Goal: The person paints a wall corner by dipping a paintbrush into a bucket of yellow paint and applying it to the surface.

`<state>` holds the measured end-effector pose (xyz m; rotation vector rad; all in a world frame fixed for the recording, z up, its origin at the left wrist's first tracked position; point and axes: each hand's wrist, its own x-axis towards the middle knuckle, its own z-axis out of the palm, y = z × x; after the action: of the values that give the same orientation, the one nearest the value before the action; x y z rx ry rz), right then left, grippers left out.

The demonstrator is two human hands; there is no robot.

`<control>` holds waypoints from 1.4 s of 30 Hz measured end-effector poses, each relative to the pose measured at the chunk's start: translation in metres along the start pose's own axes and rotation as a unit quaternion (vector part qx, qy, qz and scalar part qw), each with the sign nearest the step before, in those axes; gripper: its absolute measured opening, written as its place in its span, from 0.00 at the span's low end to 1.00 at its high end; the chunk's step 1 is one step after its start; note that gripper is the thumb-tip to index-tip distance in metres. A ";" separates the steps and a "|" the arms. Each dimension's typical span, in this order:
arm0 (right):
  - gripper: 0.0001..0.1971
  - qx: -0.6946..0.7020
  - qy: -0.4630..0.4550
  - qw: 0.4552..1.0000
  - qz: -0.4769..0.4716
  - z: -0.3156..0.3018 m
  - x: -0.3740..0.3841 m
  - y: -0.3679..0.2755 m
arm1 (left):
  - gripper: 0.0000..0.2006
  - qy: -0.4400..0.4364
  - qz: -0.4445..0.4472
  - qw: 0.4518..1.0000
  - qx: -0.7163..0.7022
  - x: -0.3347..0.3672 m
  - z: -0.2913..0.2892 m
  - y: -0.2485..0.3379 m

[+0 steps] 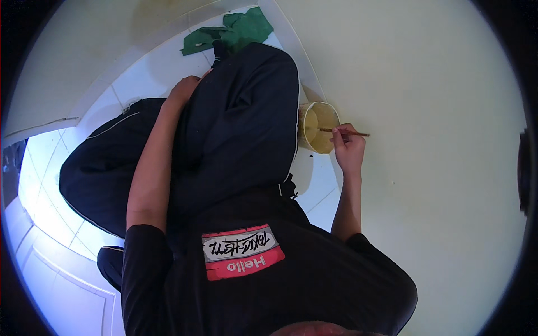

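My right hand (348, 150) grips a thin brown paintbrush (358, 134) by its handle. The brush's head reaches over the open mouth of a small round tub (307, 120) with yellowish paint inside. The tub stands on the floor, beside the pale yellow wall (426, 112). My left hand (182, 89) lies on my raised knee in dark trousers (241, 112) and holds nothing. Its fingertips are hidden behind the knee.
I sit on a white tiled floor (151, 67) with my legs folded. A crumpled green cloth (235, 31) lies on the tiles beyond my knee. A white baseboard strip (291, 39) runs along the foot of the wall. A white panelled surface (67, 285) is at lower left.
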<state>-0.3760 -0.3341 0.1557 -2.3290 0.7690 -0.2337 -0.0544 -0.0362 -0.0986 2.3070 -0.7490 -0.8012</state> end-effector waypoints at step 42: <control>0.01 -0.116 0.118 0.963 -0.212 -0.073 -0.017 -0.040 | 0.40 -0.070 -0.011 0.997 -0.011 -0.020 -0.023 0.055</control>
<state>-0.3976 -0.3393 0.2377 -2.7065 0.4110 -0.6508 -0.0686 -0.0523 -0.0397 2.2596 -0.7729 -0.9852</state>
